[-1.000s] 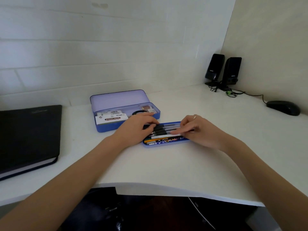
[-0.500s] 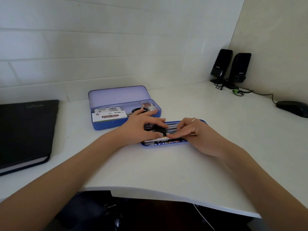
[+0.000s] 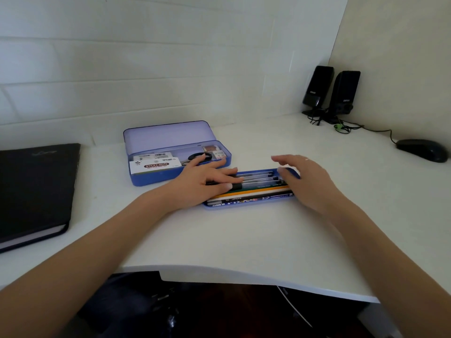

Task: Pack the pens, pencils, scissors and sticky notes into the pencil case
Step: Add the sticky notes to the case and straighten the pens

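Left hand (image 3: 202, 182) still rests flat-fingered on the pens (image 3: 256, 179) in the tray (image 3: 244, 204); right hand (image 3: 305, 181) has lifted off, fingers spread wide, holding nothing.

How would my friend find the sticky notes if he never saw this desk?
Look on the white desk for the open blue pencil case near the wall. At its left end lies the sticky notes pack: white, with a red label, unlike the black-handled scissors beside it.
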Demonstrator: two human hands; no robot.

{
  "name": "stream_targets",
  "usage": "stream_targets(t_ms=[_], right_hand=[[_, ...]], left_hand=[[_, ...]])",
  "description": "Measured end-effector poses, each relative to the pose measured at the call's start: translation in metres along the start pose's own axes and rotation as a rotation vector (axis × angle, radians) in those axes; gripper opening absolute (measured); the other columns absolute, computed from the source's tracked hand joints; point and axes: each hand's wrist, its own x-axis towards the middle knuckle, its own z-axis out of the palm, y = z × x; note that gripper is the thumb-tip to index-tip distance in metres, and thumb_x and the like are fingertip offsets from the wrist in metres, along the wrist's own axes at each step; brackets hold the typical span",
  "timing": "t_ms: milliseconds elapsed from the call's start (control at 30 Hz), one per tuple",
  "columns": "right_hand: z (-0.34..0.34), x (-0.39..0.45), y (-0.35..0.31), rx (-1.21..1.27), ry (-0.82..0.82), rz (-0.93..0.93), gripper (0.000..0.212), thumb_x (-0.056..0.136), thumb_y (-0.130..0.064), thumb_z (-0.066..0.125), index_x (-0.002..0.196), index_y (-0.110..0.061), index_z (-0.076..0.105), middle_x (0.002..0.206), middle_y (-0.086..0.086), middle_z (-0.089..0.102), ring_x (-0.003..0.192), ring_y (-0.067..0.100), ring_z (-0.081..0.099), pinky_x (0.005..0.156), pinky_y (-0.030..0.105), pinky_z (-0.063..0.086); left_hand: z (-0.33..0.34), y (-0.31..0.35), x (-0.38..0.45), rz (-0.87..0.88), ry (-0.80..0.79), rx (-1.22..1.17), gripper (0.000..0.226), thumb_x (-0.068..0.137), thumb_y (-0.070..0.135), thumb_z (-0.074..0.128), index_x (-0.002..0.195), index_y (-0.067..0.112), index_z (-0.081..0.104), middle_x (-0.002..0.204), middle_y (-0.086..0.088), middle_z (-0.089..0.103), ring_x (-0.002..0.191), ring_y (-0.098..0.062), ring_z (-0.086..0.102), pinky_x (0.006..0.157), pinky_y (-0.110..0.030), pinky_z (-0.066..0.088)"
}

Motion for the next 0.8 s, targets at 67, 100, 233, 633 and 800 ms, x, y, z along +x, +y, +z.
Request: stream_targets(t_ms=[67,100,233,633,800], right_hand=[[0.006,0.0,0.003,-0.085,-0.14,0.016,0.037,0.098,-0.029,0.043,0.134,-0.032,0.049,0.137,-0.008,0.052,0.129,0.016,0.045,0.105,0.038,0.037],[0.008,0.0,0.004,-0.069,-0.18,0.013,0.038,0.098,-0.029,0.041,0.136,-0.03,0.047,0.139,-0.006,0.051,0.132,0.016,0.042,0.107,0.038,0.036],[0.01,0.0,0.002,0.034,-0.204,0.014,0.038,0.099,-0.024,0.042,0.137,-0.023,0.047,0.135,-0.002,0.053,0.129,0.017,0.044,0.095,0.021,0.033],[-0.002,-0.007,-0.013,0.177,-0.104,-0.108,0.01,0.084,-0.02,0.068,0.082,-0.029,0.069,0.093,-0.015,0.06,0.1,0.009,0.054,0.089,0.026,0.043],[0.001,-0.007,-0.012,0.136,-0.089,-0.103,0.009,0.08,-0.024,0.071,0.075,-0.031,0.07,0.088,-0.016,0.063,0.094,0.01,0.058,0.092,0.04,0.046]], left_hand=[[0.0,0.001,0.0,-0.009,0.003,-0.011,0.029,0.094,0.033,0.047,0.119,0.048,0.05,0.143,0.017,0.043,0.141,0.002,0.017,0.117,-0.032,-0.007],[-0.001,0.001,0.0,-0.018,0.009,-0.026,0.03,0.094,0.032,0.048,0.12,0.048,0.049,0.142,0.017,0.044,0.141,0.002,0.017,0.118,-0.032,-0.006],[-0.001,0.002,0.001,-0.014,0.008,0.033,0.036,0.093,0.031,0.051,0.127,0.043,0.048,0.143,0.016,0.044,0.141,0.001,0.017,0.118,-0.03,-0.005],[-0.018,0.008,-0.002,-0.175,0.421,-0.574,0.015,0.084,0.003,0.063,0.081,0.014,0.073,0.078,0.012,0.075,0.083,-0.001,0.067,0.082,-0.015,0.05],[-0.025,0.005,-0.009,-0.131,0.165,-0.283,0.012,0.078,0.009,0.072,0.086,0.018,0.075,0.081,0.01,0.074,0.077,-0.001,0.066,0.074,-0.008,0.048]])
